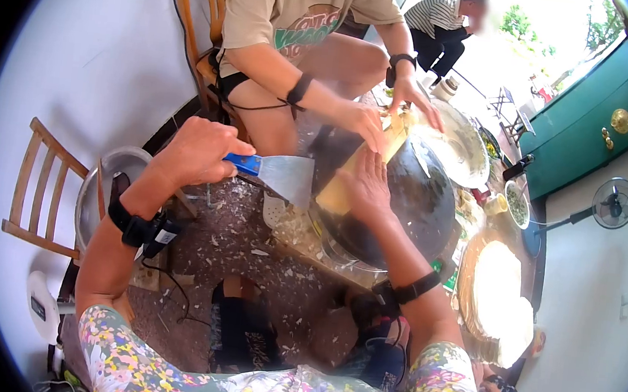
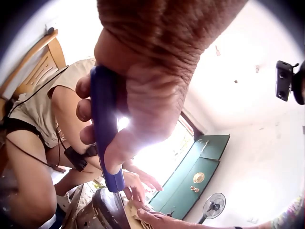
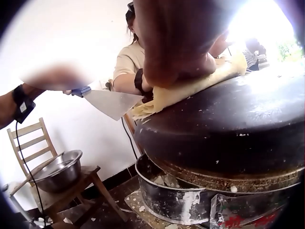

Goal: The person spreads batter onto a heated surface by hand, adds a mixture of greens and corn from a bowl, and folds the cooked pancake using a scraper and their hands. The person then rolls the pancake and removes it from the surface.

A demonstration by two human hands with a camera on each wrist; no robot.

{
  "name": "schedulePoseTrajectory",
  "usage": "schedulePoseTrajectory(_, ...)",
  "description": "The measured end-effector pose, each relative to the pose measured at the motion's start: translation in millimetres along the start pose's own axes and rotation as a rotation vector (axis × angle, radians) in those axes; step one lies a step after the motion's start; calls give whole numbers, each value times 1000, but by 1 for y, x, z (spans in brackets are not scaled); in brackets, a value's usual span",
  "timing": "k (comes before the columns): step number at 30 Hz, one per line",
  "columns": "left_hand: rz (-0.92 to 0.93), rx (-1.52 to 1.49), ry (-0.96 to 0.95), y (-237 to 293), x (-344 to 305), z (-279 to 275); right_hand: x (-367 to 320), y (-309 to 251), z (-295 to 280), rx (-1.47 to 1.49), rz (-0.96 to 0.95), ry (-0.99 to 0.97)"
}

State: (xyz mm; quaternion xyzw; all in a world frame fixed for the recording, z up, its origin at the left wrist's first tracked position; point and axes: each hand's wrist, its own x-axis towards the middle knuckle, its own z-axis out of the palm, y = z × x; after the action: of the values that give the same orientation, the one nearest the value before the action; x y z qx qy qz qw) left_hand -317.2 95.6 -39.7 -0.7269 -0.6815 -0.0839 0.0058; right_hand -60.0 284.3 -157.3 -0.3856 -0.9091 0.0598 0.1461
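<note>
My left hand (image 1: pixel 199 151) grips the blue handle of a scraper (image 1: pixel 287 178), whose broad metal blade points toward the griddle (image 1: pixel 420 210). In the left wrist view the fingers wrap around the blue handle (image 2: pixel 106 124), with the thumb along it. A folded yellow pancake (image 1: pixel 335 196) lies along the left side of the dark round griddle. My right hand (image 1: pixel 369 186) rests on it with fingers straight. The right wrist view shows the ragged end of the pancake (image 3: pixel 178 95) near the griddle's edge. The hands (image 1: pixel 362 125) of a person opposite are at its far end.
A stack of thin round pancakes (image 1: pixel 475 287) lies on the right. Beyond the griddle is a wide pale basin (image 1: pixel 461 146). A metal bowl (image 3: pixel 59 171) stands on a wooden chair to the left. Scraps litter the floor (image 1: pixel 247 265). A fan (image 1: pixel 614 202) stands far right.
</note>
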Motion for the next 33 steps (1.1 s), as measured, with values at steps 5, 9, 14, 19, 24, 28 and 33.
schedulePoseTrajectory(5,-7,-81,49,-11,-13,5,3,-5,5,-50,35,19)
schedulePoseTrajectory(9,-59,-96,59,-13,-23,-1,3,-6,10,-81,61,60)
schedulePoseTrajectory(14,-92,-99,46,-19,-35,-1,-2,-11,6,-145,95,103)
schedulePoseTrajectory(19,-139,-162,60,-12,-45,-11,-11,-14,-7,-43,68,78)
schedulePoseTrajectory(24,-151,-170,67,-13,-51,-10,-19,-22,1,-59,66,47)
schedulePoseTrajectory(28,-255,-242,59,-12,-53,-13,-23,-21,10,-123,64,18)
schedulePoseTrajectory(33,-229,-334,197,-7,-57,-9,-19,-21,-3,-21,71,-10)
